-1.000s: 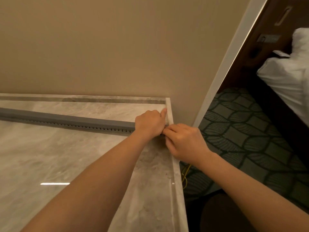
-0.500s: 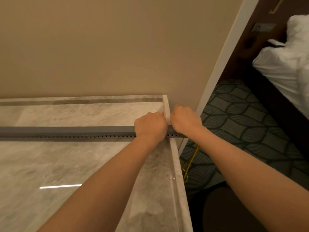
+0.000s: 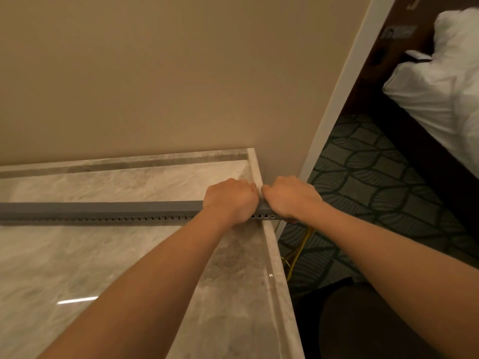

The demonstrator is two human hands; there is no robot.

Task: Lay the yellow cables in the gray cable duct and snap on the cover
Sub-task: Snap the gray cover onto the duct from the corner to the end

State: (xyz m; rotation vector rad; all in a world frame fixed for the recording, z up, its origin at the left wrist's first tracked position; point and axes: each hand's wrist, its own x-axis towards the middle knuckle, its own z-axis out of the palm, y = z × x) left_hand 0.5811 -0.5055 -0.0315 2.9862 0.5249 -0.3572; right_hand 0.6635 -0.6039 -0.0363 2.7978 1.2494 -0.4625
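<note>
both hands [image 3: 230,200] [image 3: 291,196] curled tight round gray duct [image 3: 103,209] end

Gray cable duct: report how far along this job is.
Done, apparently: a smooth cover closes the gray cable duct along the marble top. In hand: the left hand and right hand both grip its end at the marble's edge, seemingly pressing the last stretch. Left: confirming that end is snapped; yellow cables hang from it toward the carpet.
</note>
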